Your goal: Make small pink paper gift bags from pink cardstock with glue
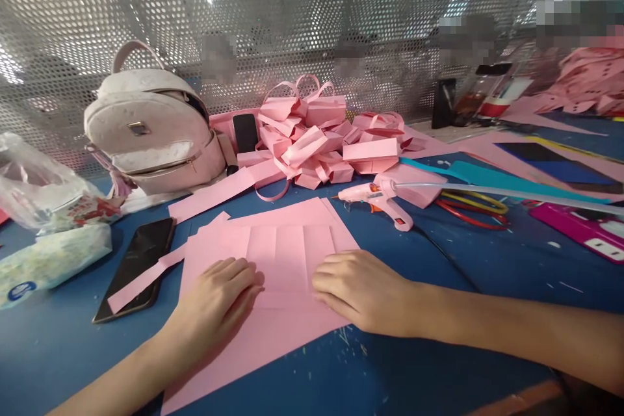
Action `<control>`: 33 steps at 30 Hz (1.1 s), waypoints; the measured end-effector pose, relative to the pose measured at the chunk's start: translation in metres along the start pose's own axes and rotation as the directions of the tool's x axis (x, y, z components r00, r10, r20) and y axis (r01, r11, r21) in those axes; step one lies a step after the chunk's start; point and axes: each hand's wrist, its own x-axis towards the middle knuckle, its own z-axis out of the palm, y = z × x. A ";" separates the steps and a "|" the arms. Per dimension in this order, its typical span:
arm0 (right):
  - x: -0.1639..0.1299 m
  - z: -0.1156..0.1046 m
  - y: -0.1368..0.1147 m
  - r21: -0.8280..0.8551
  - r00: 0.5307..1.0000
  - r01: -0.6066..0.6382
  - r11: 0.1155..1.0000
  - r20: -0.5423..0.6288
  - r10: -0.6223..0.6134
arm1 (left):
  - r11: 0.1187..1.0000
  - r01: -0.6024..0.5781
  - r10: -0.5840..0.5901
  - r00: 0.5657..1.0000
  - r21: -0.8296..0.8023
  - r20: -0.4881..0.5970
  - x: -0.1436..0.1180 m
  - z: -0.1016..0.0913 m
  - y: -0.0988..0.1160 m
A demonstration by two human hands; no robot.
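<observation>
**Both my hands flat on a creased pink paper sheet**

In the lower centre of the frame, my left hand (214, 302) and my right hand (363, 292) rest palm-down on a large, creased sheet of pink paper (287, 253). My fingers (234, 271) lie stretched out and close together, pressing on the sheet rather than gripping anything. The sheet shows several straight vertical fold lines between my hands and lies on top of more pink sheets on the blue desk (487, 273).

Left of the sheet, a long pink paper strip (141, 279) lies across a black smartphone (136, 266). At the far left sit a clear plastic bag (39, 188) and a soft tissue pack (49, 260). In the upper left stands a pale pink leather backpack (151, 130).

At upper centre is a pile of folded pink paper boxes with loop handles (316, 136). Just right of centre lies a white hot glue gun with an orange trigger (375, 198), its black cord trailing across the desk. A perforated metal screen (292, 13) closes the back.
</observation>
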 end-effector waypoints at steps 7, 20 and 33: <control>0.000 0.006 0.002 -0.044 0.998 0.060 0.997 -0.016 -0.061 | 0.951 -0.130 0.142 0.990 0.279 -0.024 0.004 0.002 -0.001; 0.003 -0.001 -0.001 -0.137 0.993 0.103 0.985 0.070 -0.094 | 0.787 -0.341 0.470 0.871 0.515 -0.141 -0.023 0.026 0.038; 0.003 0.002 0.005 -0.090 0.991 0.098 0.991 0.097 -0.089 | 0.810 -0.314 0.418 0.902 0.496 -0.110 -0.014 0.027 0.042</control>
